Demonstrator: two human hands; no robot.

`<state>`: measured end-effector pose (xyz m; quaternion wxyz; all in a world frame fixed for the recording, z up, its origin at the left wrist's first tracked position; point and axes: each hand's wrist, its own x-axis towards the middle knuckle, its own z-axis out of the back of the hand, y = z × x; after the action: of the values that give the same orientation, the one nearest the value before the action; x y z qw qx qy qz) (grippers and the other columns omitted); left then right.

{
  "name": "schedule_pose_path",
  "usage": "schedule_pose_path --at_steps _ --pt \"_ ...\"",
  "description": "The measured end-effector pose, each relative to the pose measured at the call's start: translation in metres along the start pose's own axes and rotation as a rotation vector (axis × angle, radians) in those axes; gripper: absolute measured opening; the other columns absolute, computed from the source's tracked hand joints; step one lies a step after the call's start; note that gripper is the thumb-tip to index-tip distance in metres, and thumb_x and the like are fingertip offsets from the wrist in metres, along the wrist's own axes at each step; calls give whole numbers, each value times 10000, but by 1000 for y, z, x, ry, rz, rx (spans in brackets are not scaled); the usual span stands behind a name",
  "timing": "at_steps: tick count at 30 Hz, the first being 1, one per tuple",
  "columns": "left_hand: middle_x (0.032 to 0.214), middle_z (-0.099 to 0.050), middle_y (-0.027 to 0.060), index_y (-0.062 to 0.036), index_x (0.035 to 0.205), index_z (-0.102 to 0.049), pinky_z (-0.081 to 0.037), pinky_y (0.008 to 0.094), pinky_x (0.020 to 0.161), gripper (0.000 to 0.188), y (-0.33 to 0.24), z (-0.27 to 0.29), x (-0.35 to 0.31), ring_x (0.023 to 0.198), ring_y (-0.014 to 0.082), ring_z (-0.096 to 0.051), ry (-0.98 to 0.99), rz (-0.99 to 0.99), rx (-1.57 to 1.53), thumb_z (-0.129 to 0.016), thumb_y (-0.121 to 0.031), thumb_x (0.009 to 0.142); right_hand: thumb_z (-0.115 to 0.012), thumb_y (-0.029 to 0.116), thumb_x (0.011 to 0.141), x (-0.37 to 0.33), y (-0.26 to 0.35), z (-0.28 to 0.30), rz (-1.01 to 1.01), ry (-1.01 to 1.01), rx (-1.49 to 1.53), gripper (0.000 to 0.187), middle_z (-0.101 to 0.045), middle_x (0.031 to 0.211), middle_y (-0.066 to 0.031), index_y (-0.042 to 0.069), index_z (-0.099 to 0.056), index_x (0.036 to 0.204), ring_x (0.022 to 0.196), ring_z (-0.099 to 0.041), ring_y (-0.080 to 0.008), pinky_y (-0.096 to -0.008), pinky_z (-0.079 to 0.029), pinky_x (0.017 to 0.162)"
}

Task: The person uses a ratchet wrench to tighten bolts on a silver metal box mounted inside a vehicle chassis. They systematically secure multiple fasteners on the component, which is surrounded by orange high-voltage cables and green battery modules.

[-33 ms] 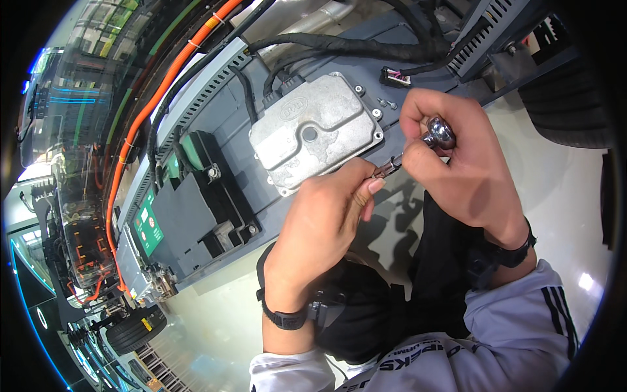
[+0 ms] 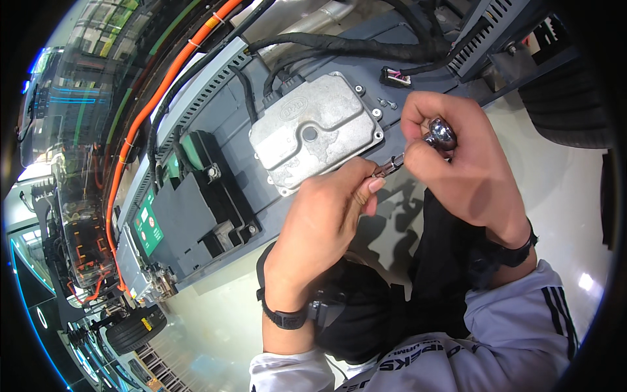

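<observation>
My right hand (image 2: 464, 163) is closed around a chrome ratchet wrench (image 2: 442, 132), whose round head shows between the thumb and the curled fingers. A slim metal extension bar (image 2: 396, 161) runs from it down-left to my left hand (image 2: 333, 202). There, thumb and fingers pinch the bar's far end; its tip is partly hidden. Just beyond my left hand, a silver metal control unit (image 2: 326, 124) sits on a grey panel. Several small bolts (image 2: 385, 103) lie on that panel, beyond my right hand.
A black connector (image 2: 396, 77) with a cable lies at the panel's far side. To the left are a black-covered box (image 2: 189, 202), a green label (image 2: 149, 230) and a thick orange cable (image 2: 160, 91). Tyres stand at far right (image 2: 562, 104) and lower left (image 2: 136, 330).
</observation>
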<state>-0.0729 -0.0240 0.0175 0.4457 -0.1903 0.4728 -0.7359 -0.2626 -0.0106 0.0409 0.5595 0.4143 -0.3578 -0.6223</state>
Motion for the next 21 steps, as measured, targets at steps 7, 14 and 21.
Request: schedule_pose_path --at_steps 7,14,21 --pt "825 -671 181 14 1009 -660 -515 349 655 135 4 -4 1 735 330 -666 -81 -82 31 -628 -63 903 -586 26 816 -1 -18 2 152 9 -18 99 -498 829 18 20 -562 912 744 -432 -51 -211 -355 655" --pt "784 -702 104 34 963 -705 -486 257 600 148 14 -2 9 614 138 -610 -272 -142 75 -707 -58 847 -671 37 843 8 -10 -6 162 -42 179 93 -494 740 86 63 -600 896 643 -383 23 -162 -253 546" --pt "733 -658 110 -8 895 -724 -464 318 589 172 5 28 51 607 209 -575 -73 -266 334 -772 -118 773 -723 49 851 14 -14 -7 290 -163 43 98 -529 736 74 32 -630 878 647 -429 7 -169 -302 557"
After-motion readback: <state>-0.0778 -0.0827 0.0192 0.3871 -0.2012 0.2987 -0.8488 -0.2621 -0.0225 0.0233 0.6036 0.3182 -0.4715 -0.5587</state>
